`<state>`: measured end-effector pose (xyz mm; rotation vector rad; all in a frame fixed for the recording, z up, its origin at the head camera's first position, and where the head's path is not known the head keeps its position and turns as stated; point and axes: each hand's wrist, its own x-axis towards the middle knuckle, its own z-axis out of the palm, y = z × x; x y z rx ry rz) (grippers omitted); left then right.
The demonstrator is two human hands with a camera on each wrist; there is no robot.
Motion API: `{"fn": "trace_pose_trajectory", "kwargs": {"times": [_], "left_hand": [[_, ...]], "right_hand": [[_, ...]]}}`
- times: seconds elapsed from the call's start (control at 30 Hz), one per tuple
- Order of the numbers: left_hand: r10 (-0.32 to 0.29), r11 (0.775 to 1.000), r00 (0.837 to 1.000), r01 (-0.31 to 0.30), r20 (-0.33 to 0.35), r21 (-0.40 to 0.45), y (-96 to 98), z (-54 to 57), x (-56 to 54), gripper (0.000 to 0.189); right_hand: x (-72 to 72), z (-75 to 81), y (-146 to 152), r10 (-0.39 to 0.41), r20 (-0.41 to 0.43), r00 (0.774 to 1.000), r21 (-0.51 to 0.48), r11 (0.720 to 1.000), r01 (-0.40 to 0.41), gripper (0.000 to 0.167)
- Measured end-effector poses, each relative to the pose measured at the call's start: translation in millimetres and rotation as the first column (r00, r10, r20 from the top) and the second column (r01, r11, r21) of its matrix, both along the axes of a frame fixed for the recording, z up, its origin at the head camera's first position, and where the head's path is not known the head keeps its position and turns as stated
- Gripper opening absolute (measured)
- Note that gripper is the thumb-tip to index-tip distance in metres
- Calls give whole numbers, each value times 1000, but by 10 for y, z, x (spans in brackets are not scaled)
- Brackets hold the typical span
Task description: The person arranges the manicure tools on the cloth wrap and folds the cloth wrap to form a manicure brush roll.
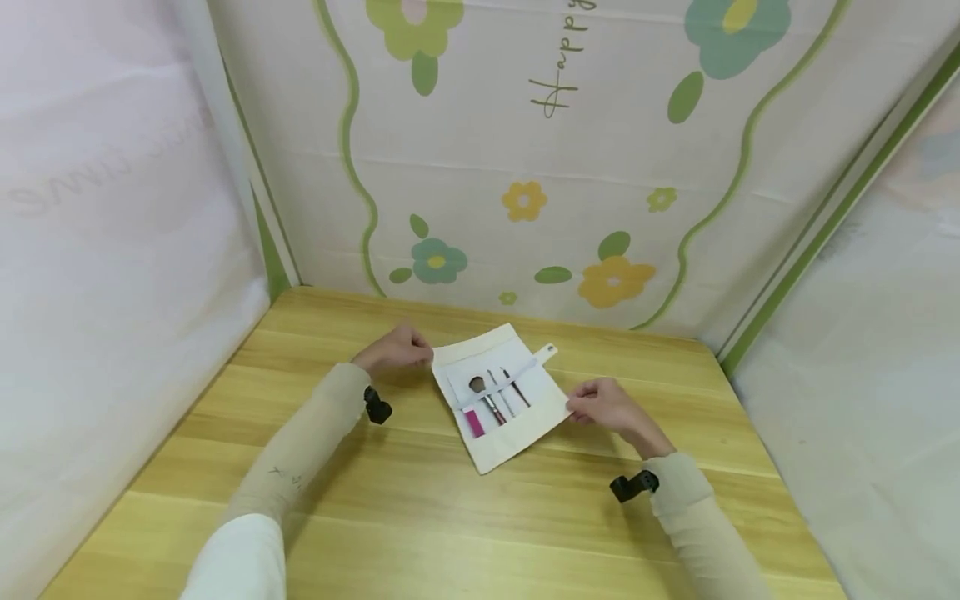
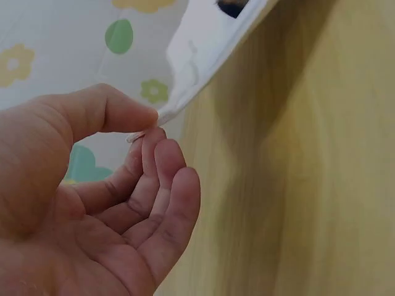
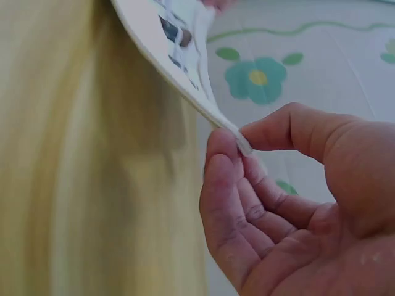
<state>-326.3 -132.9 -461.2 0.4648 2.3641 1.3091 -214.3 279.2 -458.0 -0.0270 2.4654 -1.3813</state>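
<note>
An unfolded white brush roll [image 1: 517, 435] is stretched between both hands, tilted in the head view. Behind its band sit a fluffy makeup brush [image 1: 477, 384], two slim tools [image 1: 514, 385] and a pink flat item [image 1: 474, 423] of unclear kind. With thumb and fingertips, my left hand [image 1: 397, 348] pinches the roll's upper left corner. The opposite right corner is pinched by my right hand [image 1: 609, 406]. Both wrist views show the roll's edge [image 2: 185, 102] raised off the table, with a shadow below. A small strap tab [image 1: 550, 352] sticks out at the roll's upper right.
The wood-grain table [image 1: 420, 517] lies beneath the hands. A white cloth wall [image 1: 465, 150] printed with flowers stands at its back edge, and plain pale cloth walls [image 1: 112, 275] flank both sides. Each wrist carries a black camera [image 1: 377, 406].
</note>
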Motion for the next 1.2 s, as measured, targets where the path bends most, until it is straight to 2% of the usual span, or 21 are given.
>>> {"fn": "trace_pose_trajectory", "kwargs": {"times": [0.1, 0.23, 0.33, 0.43, 0.63, 0.73, 0.9, 1.03, 1.13, 1.2], "left_hand": [[-38, 999, 996, 37, 79, 16, -14, -14, 115, 19], [-111, 993, 984, 107, 135, 40, 17, -57, 298, 23], [-168, 986, 974, 162, 153, 50, 79, -71, 443, 24], [-210, 978, 964, 207, 166, 36, 157, -71, 582, 21], [-251, 967, 953, 255, 172, -5, 312, -125, 782, 17], [-252, 966, 949, 259, 189, -13, 370, -181, 835, 15], [-233, 970, 952, 243, 196, -25, 417, -250, 866, 14], [-217, 974, 954, 227, 205, -25, 409, -261, 871, 16], [-203, 976, 958, 214, 202, -36, 384, -252, 883, 19], [-206, 975, 963, 217, 172, -46, 347, -228, 896, 19]], "right_hand": [[-92, 90, 164, -54, -58, 997, 11, 998, 55, 29], [-227, 186, 316, -130, -119, 984, 26, 991, 134, 32], [-347, 216, 366, -174, -133, 976, 14, 984, 177, 35], [-470, 222, 366, -185, -163, 969, 10, 982, 189, 35], [-639, 175, 257, -181, -260, 948, 53, 978, 201, 26], [-672, 115, 190, -163, -280, 946, 75, 979, 191, 24], [-724, -23, 128, -150, -315, 937, 127, 972, 198, 20], [-752, -129, 131, -133, -342, 930, 159, 967, 197, 18], [-751, -170, 161, -91, -347, 934, 196, 966, 167, 21], [-732, -162, 194, -45, -363, 931, 232, 963, 137, 25]]}}
